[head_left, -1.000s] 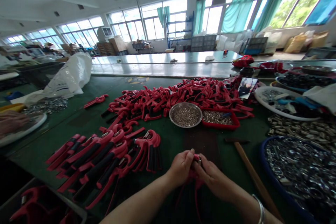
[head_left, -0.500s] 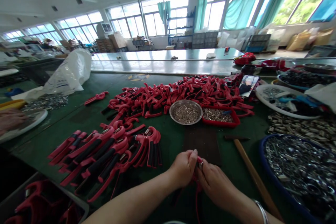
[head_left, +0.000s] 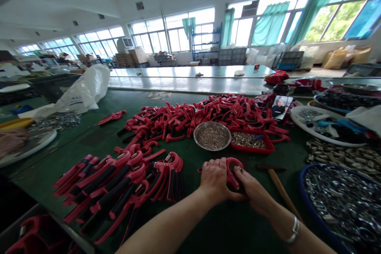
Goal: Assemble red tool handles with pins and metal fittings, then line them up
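Note:
My left hand and my right hand meet over a red hand-grip part pressed down on the green table. The left hand lies curled over the part's left side. Fingers of the right hand close on its right side. A row of finished red and black hand grips lies just left of my hands. Beyond them a big heap of loose red handles covers the table's middle. A steel bowl of small metal bits and a red tray of metal pieces stand right in front of my hands.
A wooden-handled hammer lies right of my right hand. A blue tub of metal springs sits at the right, white dishes and a phone behind it. A white plastic bag is at the far left. Another person's hand rests there.
My hands have gone forward and down onto the table with the red part, which now lies flat under them instead of being held up between the fingertips.

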Tool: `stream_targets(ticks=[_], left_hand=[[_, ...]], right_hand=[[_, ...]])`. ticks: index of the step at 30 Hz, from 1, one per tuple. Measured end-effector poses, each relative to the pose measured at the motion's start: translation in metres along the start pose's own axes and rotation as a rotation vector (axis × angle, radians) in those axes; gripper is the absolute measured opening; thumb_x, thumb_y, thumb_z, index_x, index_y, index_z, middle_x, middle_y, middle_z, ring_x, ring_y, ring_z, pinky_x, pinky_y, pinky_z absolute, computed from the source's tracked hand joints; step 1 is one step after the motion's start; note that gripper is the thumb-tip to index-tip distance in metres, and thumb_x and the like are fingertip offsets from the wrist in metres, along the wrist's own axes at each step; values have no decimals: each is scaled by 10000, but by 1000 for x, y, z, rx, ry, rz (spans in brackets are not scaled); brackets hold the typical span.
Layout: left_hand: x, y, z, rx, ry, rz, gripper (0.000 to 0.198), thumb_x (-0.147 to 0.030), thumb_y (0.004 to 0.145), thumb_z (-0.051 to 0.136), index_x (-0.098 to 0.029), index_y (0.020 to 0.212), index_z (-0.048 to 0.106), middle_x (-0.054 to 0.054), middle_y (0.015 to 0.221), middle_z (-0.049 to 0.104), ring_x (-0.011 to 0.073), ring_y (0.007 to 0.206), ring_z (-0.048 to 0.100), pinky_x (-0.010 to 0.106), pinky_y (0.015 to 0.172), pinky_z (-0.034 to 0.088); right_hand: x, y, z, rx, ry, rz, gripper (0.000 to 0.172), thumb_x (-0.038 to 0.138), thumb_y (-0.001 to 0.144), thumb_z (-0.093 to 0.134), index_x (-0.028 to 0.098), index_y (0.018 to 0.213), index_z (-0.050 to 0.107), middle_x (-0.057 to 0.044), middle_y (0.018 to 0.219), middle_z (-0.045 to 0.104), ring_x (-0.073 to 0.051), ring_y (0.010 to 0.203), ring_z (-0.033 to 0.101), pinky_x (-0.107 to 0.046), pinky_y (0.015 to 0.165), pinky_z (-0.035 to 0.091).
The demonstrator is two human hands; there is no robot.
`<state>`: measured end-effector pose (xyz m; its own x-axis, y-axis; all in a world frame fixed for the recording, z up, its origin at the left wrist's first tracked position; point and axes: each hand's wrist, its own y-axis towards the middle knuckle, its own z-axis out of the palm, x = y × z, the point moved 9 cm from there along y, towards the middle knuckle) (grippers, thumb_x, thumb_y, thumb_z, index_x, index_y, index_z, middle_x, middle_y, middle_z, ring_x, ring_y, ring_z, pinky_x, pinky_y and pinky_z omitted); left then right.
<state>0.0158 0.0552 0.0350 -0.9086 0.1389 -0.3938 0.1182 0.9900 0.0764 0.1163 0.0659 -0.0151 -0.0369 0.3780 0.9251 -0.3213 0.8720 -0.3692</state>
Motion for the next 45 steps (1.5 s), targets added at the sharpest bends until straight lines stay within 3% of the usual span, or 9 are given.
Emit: stream_targets(ticks=[3, 5, 7, 11, 14, 21, 35, 41, 45], left_hand=[[5, 14, 2, 2, 25, 35, 1079, -763, 390, 576, -129, 1248, 408, 140, 1137, 530, 313, 1002, 474, 442, 921, 331], [3, 23, 4, 12, 43, 76, 1063, -761, 358, 594, -141, 1207, 437, 125, 1090, 548, 305, 976, 486, 437, 907, 342], [-3, 28, 9, 38, 61, 151, 1026, -757, 345, 603, -163, 1169, 460, 106, 1052, 560, 293, 958, 495, 429, 905, 342], [-3, 29, 21, 85, 68, 217, 990, -738, 376, 606, -180, 1179, 454, 110, 1110, 539, 296, 1004, 482, 451, 942, 311], [6, 25, 27, 81, 16, 217, 1030, -715, 392, 625, -188, 1248, 397, 109, 1221, 479, 300, 1110, 427, 473, 1017, 223], [9, 29, 36, 124, -6, 216, 1075, -713, 375, 647, -199, 1280, 377, 110, 1276, 444, 307, 1161, 392, 512, 1051, 137], [4, 25, 24, 234, -122, 280, 1043, -671, 440, 656, -144, 1298, 381, 147, 1350, 381, 319, 1250, 310, 501, 1061, 135], [8, 71, 15, 57, -724, -28, 518, -434, 756, 554, -139, 1180, 505, 102, 1041, 617, 173, 836, 597, 318, 765, 475], [0, 89, 32, 48, -1106, -188, 307, -323, 767, 567, -110, 986, 595, 41, 754, 633, 73, 524, 516, 186, 479, 411]], right_hand=[[22, 19, -19, 60, -600, -36, 486, 565, 813, 386, 168, 661, 621, -44, 532, 599, -163, 487, 554, -275, 499, 439], [69, 36, -29, -136, -1052, -272, 494, 503, 854, 332, 170, 638, 625, -69, 600, 630, -175, 570, 585, -269, 543, 428], [111, 51, -16, -316, -1436, -475, 349, 369, 877, 339, 204, 881, 646, -76, 855, 670, -190, 795, 609, -277, 674, 434], [126, 105, 26, -220, -1581, -451, 185, 212, 743, 543, 205, 876, 670, -98, 955, 663, -234, 961, 573, -297, 761, 429], [125, 134, 23, -243, -1624, -358, 234, 159, 713, 545, 167, 909, 672, -144, 965, 655, -260, 957, 578, -322, 751, 442], [118, 144, -57, -277, -1643, -173, 285, 246, 696, 570, 126, 935, 670, -180, 994, 641, -294, 932, 590, -364, 741, 453], [115, 115, -104, -373, -996, -430, 187, 239, 704, 548, 121, 801, 656, -108, 832, 672, -209, 803, 595, -315, 746, 439], [87, 81, -93, -247, -569, -393, 412, 476, 678, 572, 115, 871, 610, -63, 740, 656, -117, 536, 538, -230, 456, 407], [74, 60, -73, -166, -268, -368, 430, 507, 601, 662, 144, 823, 605, -27, 707, 631, -87, 514, 501, -203, 431, 377]])
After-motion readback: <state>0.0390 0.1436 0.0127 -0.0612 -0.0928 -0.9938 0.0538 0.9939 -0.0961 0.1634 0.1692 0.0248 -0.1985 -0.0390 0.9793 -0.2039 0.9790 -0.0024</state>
